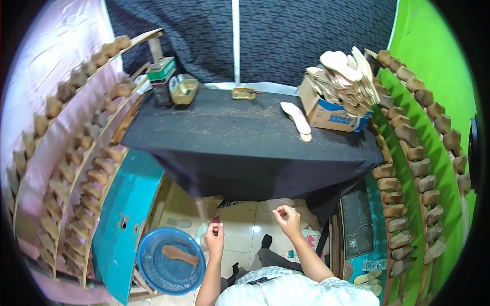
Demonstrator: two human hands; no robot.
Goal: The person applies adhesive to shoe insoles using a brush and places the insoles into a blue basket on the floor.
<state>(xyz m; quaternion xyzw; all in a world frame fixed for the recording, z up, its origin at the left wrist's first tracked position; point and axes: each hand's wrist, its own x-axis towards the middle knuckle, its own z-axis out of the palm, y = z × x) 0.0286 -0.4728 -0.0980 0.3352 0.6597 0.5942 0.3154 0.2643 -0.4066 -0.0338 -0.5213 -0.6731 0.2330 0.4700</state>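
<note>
Both my hands are raised over the gap between my body and the table. My left hand (215, 237) has its fingers curled in to the thumb, and no object shows in it. It is nearest to a blue plastic basket (148, 245) on the left, where a brown sole-shaped piece (180, 255) lies. My right hand (288, 221) is also curled, thumb and forefinger close together, with nothing visible between them. Beyond it on the black-covered table (224, 127) lie a pale insole (296, 117) and a tan sole end (305, 137) under its near tip.
A cardboard box (321, 115) heaped with insoles (342, 76) stands at the table's right. At its left are a tan basket (184, 91) and a green-topped box (161, 68); a small yellowish block (244, 94) lies mid-back. Racks of shoe lasts (99, 163) line both sides.
</note>
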